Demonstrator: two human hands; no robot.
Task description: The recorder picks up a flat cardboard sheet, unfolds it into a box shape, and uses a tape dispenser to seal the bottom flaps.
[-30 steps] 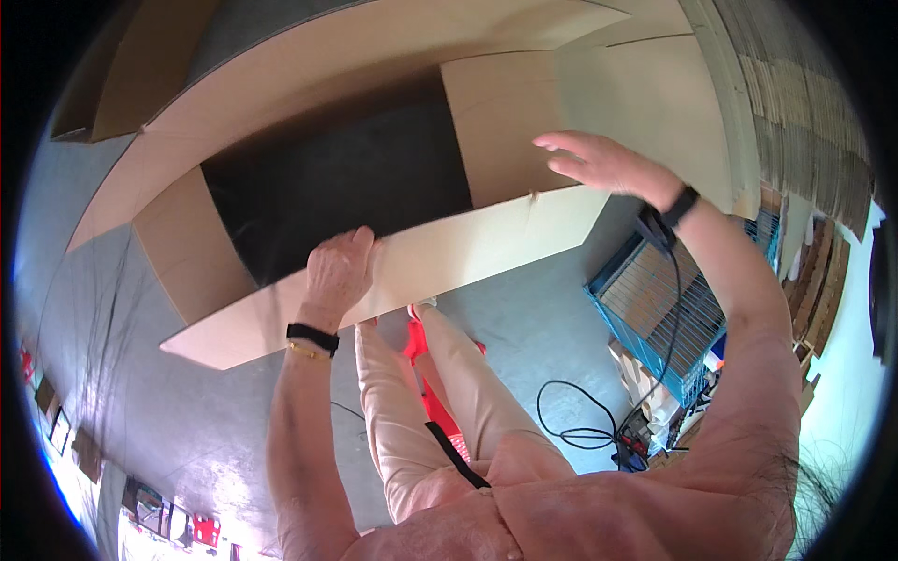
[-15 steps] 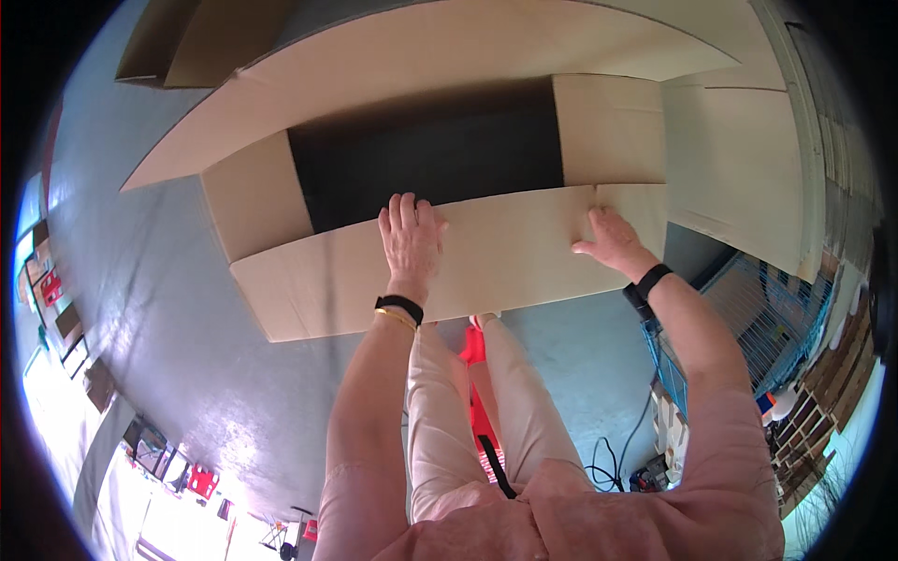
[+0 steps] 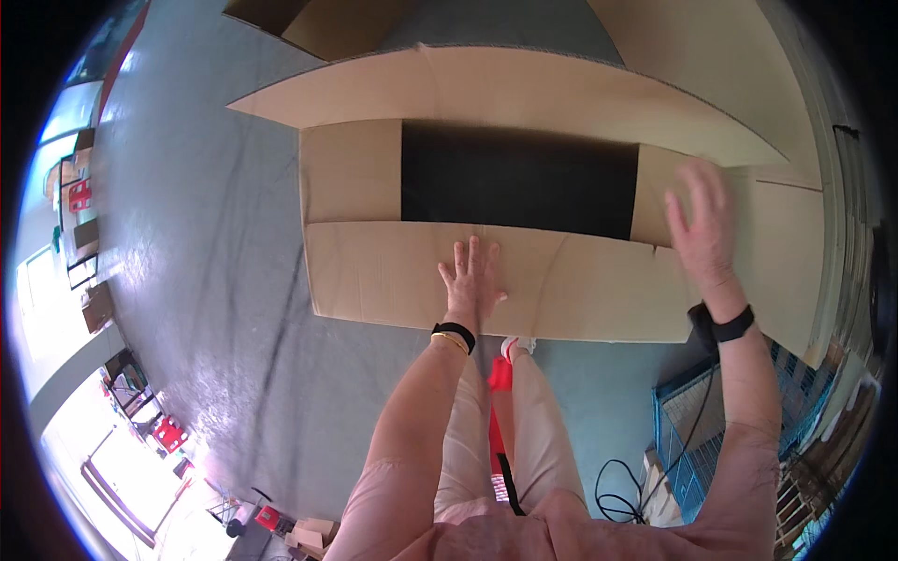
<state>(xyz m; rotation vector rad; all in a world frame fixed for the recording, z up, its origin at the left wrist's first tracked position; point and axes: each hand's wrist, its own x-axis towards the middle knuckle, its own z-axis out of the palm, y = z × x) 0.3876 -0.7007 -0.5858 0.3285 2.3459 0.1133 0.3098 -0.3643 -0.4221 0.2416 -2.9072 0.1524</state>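
Centrally, a large corrugated cardboard box (image 3: 524,187) fills the upper middle of the frame, standing open on a smooth grey floor (image 3: 215,262) with a dark rectangular opening between its four flaps. The near flap (image 3: 393,276), a long flat panel of plain tan board with a faint crease, lies level across the middle of the frame. The left hand (image 3: 472,280) rests palm down on this near flap, fingers spread and flat, gripping nothing; a black band and a thin gold bangle sit at its wrist. The right hand (image 3: 703,224), at the right of the frame, is raised open with fingers splayed over the right side flap (image 3: 655,192); it holds nothing, and whether it touches the board cannot be told, as it is slightly blurred. A black wristband is on that wrist. The far flap (image 3: 524,89) spreads wide and pale along the upper part of the frame. At lower right stand a blue wire crate (image 3: 683,439) and a coiled black cable (image 3: 622,486). Red items (image 3: 168,432) lie at lower left.
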